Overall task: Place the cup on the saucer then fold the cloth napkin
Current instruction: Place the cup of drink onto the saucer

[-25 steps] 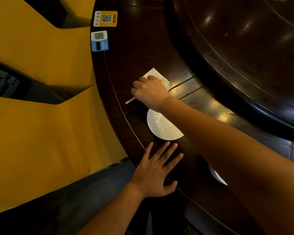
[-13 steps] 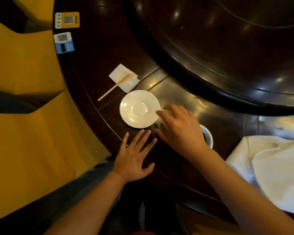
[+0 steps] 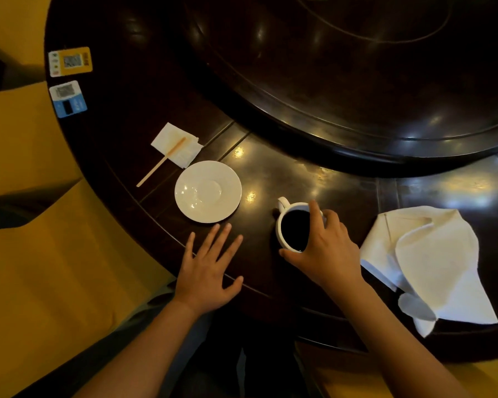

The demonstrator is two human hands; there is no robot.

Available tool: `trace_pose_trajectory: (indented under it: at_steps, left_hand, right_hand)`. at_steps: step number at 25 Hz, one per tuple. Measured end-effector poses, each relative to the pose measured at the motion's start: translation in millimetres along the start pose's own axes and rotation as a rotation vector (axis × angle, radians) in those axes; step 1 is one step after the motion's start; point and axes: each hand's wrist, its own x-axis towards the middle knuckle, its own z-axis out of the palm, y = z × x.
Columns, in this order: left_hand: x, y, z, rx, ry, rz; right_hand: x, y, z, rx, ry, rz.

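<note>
Dark polished wooden table: right hand grasps the white coffee-filled ceramic cup by its rim, right of the empty white round saucer; left hand lies flat, released. Next comes a level lift leftward; the rumpled white cloth napkin waits far right.

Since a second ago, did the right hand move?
Yes. The right hand left the paper napkin beyond the saucer and crossed to the saucer's right side, where it now grips the cup from above.
</note>
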Motion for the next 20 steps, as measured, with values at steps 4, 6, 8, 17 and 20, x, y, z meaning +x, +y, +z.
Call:
trace_pose_trajectory:
  at_steps: [4,6,8,17,20]
  left_hand:
    - [0.1,-0.6,0.9,-0.01,0.007,0.002]
    - [-0.9,-1.3,2.3,-0.02,0.008,0.0]
    - [-1.0,-1.8,3.4,-0.027,0.006,-0.001]
    - [-2.2,-3.9,5.2,-0.045,0.004,0.006]
    - [-1.8,-4.0,5.5,-0.043,0.005,0.008]
  right_hand:
    - [4.1,-1.3,4.4,0.038,0.062,0.006]
    - [4.3,-3.6,4.7,0.049,0.069,-0.013]
    - [5.4,-8.8,1.9,0.07,0.087,-0.04]
    - [42.8,-71.0,-25.4,0.118,0.192,-0.278]
    - [65.4,-93.5,-19.0,0.117,0.199,-0.326]
